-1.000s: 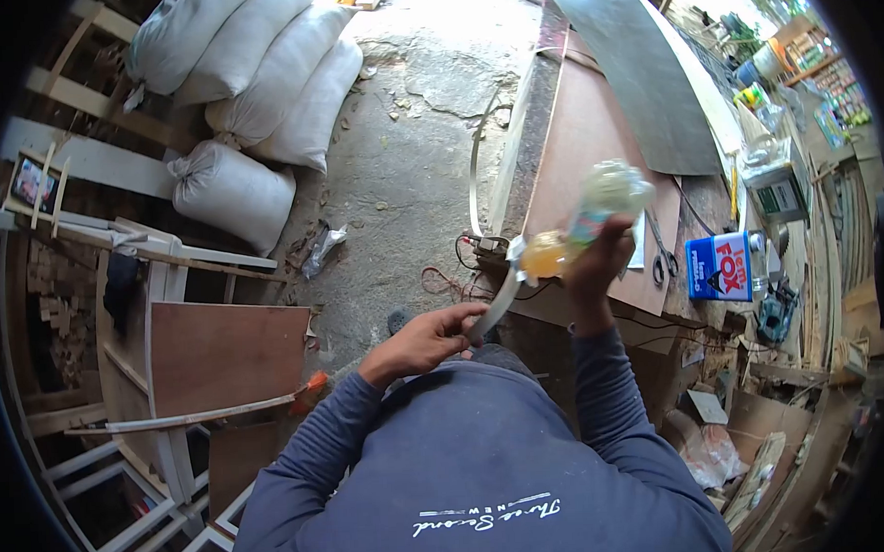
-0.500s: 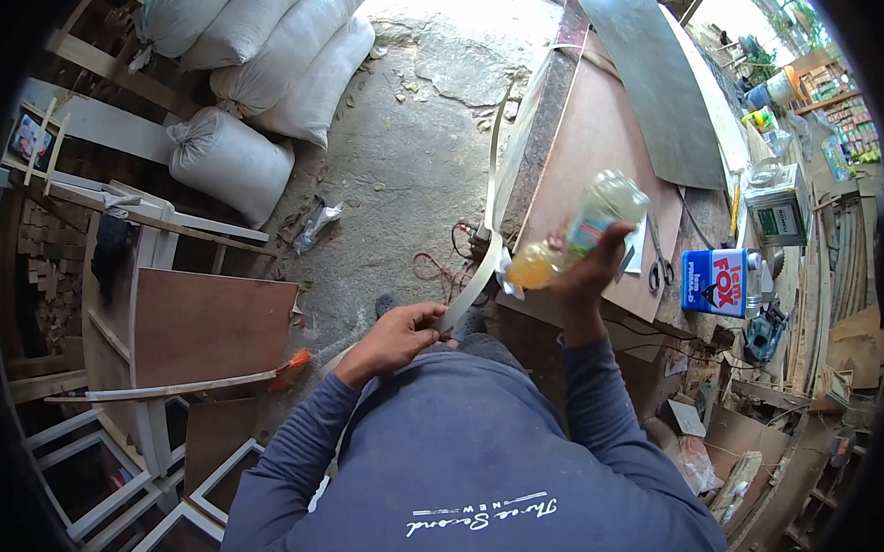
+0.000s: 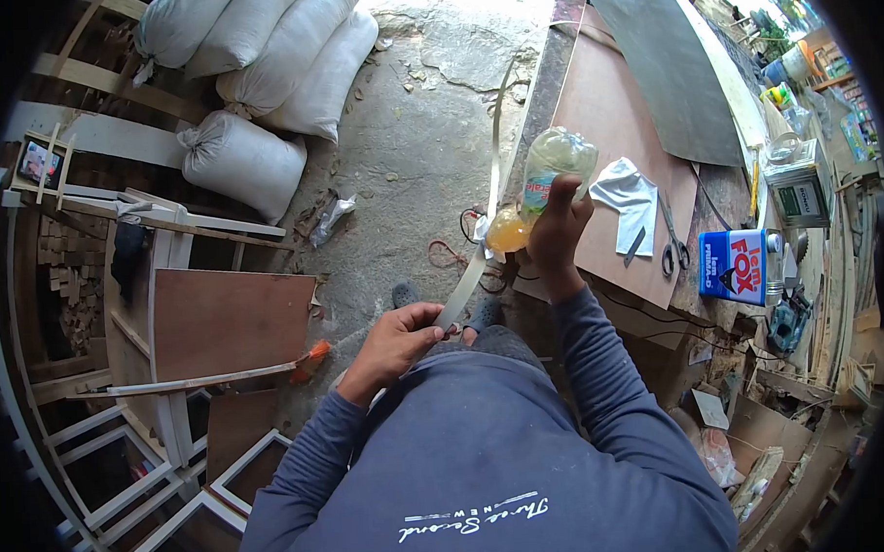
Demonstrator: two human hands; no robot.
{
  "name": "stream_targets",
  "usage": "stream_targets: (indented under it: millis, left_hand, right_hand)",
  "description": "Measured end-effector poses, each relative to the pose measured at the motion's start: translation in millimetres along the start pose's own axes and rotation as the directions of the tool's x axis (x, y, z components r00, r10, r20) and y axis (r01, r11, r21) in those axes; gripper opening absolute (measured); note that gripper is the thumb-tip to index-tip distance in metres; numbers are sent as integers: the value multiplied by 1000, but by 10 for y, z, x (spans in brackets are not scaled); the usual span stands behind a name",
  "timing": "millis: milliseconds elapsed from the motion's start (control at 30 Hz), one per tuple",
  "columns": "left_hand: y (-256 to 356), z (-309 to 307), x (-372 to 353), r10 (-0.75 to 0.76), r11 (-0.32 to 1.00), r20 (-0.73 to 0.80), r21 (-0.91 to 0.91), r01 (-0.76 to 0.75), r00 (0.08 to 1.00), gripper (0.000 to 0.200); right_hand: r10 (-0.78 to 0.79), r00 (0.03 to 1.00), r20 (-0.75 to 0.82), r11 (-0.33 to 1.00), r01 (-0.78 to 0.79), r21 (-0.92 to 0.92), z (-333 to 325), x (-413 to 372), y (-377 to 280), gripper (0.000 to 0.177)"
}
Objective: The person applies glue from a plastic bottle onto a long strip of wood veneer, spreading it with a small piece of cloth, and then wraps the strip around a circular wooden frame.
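right grip (image 3: 555,235) is clamped around a bottle (image 3: 559,153) beside the pale strip (image 3: 464,293); left grip (image 3: 401,340) pinches that strip.

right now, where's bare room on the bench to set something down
The brown plywood board is bare between the dark grey sheet and white cloth-like piece. Crowded: near end, with metal scissors; left edge, overlapped in view by the right hand and clear plastic bottle.

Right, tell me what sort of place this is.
Most likely a woodworking or furniture workshop: scissors lie on a brown board to the right, a tin labelled FOX stands beside it, and white frames show at the lower left.
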State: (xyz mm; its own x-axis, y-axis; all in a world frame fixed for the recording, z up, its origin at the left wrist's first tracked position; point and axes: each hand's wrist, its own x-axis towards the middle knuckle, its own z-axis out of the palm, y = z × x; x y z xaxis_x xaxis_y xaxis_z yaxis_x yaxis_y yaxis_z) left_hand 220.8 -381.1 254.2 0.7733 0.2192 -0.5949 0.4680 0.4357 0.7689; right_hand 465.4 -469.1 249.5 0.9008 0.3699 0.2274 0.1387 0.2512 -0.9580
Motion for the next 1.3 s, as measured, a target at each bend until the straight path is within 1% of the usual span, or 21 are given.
stream_targets:
  millis: [67, 100, 167, 267, 300, 333, 367, 433, 567, 600, 667, 733, 767, 833, 900, 1000, 1033, 1100, 1133, 1233, 1300]
  left_hand:
    - [6, 35, 14, 13, 1000, -22, 1, -13, 1000, 30]
    - [-24, 49, 27, 20, 1000, -30, -3, -20, 999, 30]
    - [-27, 109, 37, 16, 1000, -34, -23, -16, 999, 31]
    - [36, 182, 40, 6, 998, -26, -56, -7, 1000, 32]
    - [43, 186, 41, 9, 998, -19, -59, -10, 1000, 33]
    - [53, 191, 41, 16, 998, -11, -60, -16, 1000, 34]
    - [74, 190, 53, 5, 999, -11, -44, -6, 1000, 35]
    - [107, 183, 57, -21, 1000, -13, -13, 21, 1000, 37]
    - [122, 214, 57, -50, 998, -20, -40, 50, 999, 37]
    - [102, 217, 70, -54, 997, -18, -50, 53, 998, 37]
    - [102, 230, 76, -45, 998, -20, -41, 44, 999, 36]
    - [116, 265, 36, -35, 999, -18, -5, 34, 999, 36]
    - [82, 265, 24, -40, 999, -19, -21, 40, 999, 36]
    - [39, 248, 22, -32, 998, -28, -54, 30, 999, 36]
    - [51, 269, -43, -44, 999, -67, -25, 42, 997, 36]
    - [-19, 293, -78, -50, 998, -81, -36, 47, 995, 35]
    - [-69, 289, -96, -61, 998, -82, -35, 58, 995, 34]
    - [-140, 285, -131, -69, 998, -89, -14, 68, 994, 33]
    - [-171, 286, -153, -67, 998, -95, 3, 68, 993, 33]
    - [-158, 346, -219, -79, 997, -125, -2, 79, 989, 32]
    - [-207, 350, -245, -79, 997, -140, -13, 78, 987, 32]
  right_hand:
    - [64, 996, 59, 997, -67, 44, -87, -62, 40, 74]
    - [49, 994, 99, 998, -53, 39, -29, -213, -139, 73]
    - [-46, 980, 196, 999, 41, 27, 64, -463, -416, 72]
    - [-155, 957, 246, 982, 177, -70, -7, -400, -299, 70]
    - [-50, 973, 227, 999, 52, -4, -71, -273, -205, 71]
    - [23, 986, 166, 999, -17, -35, -135, -111, -70, 71]
    - [41, 997, 60, 999, -42, 2, -157, 65, 102, 71]
    - [98, 995, 12, 995, -98, 27, -209, 239, 151, 75]
    - [115, 979, 168, 988, -131, 85, -198, -213, -90, 77]
    - [89, 976, 199, 989, -110, 95, -175, -335, -139, 77]
    - [6, 981, 192, 1000, -10, 22, -187, -310, -110, 76]
    - [-106, 987, 119, 979, 125, -163, -293, 30, 61, 74]
    - [-24, 1000, 10, 991, 25, -134, -328, 218, 45, 71]
    - [22, 986, -166, 1000, -25, -15, -502, 519, 116, 70]
    - [58, 981, -186, 993, -36, 115, -683, 622, 137, 61]
    - [98, 979, -179, 992, -81, 100, -715, 600, 277, 62]
    - [164, 976, -145, 976, -140, 166, -629, 540, 207, 64]
    - [180, 974, -135, 978, -163, 126, -567, 513, 402, 66]
    - [208, 969, -136, 968, -184, 169, -514, 494, 456, 67]
    - [228, 971, -73, 972, -223, 75, -454, 478, 588, 69]
    - [206, 976, -66, 976, -201, 81, -361, 420, 626, 68]
